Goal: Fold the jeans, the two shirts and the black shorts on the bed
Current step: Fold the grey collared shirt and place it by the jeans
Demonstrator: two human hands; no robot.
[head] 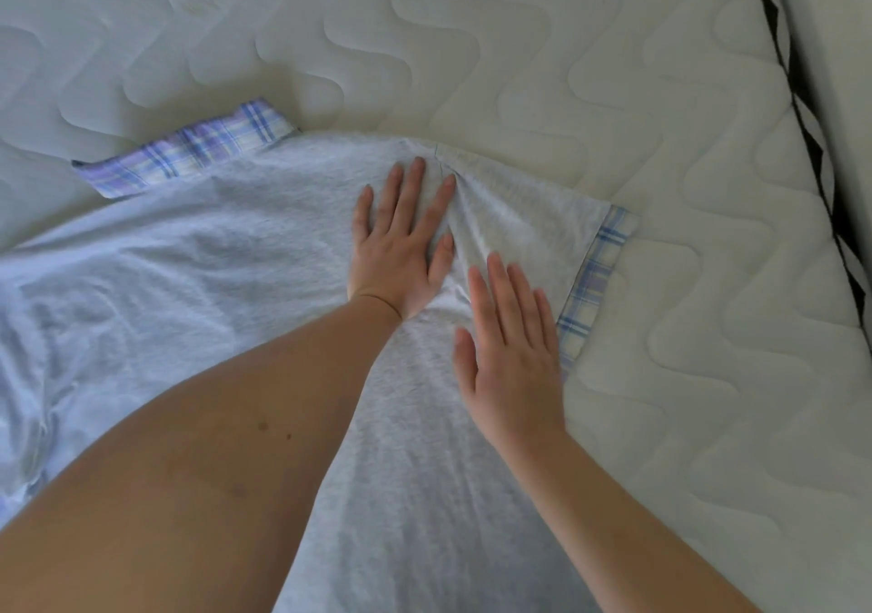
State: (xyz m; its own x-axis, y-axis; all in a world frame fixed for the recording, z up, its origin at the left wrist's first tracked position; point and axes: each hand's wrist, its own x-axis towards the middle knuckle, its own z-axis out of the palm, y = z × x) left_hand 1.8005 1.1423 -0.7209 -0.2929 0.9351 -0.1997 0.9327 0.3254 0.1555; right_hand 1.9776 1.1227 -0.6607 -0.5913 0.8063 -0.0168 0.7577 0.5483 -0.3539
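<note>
A light grey shirt [198,263] with plaid blue-and-lilac trim lies spread across the bed. Its plaid collar [188,157] shows at the far left edge, and a plaid cuff [594,277] ends the short sleeve on the right. My left hand [401,249] lies flat on the grey cloth near the shoulder, fingers straight and spread. My right hand [512,353] rests flat on the sleeve area just below it, fingers straight, close to the plaid cuff. Creases run between the two hands. The jeans, the other shirt and the black shorts are out of view.
The white quilted mattress [519,46] fills the far and right side of the view. Its right edge carries a black-and-white zigzag border [811,150], with a pale surface [844,22] beyond it.
</note>
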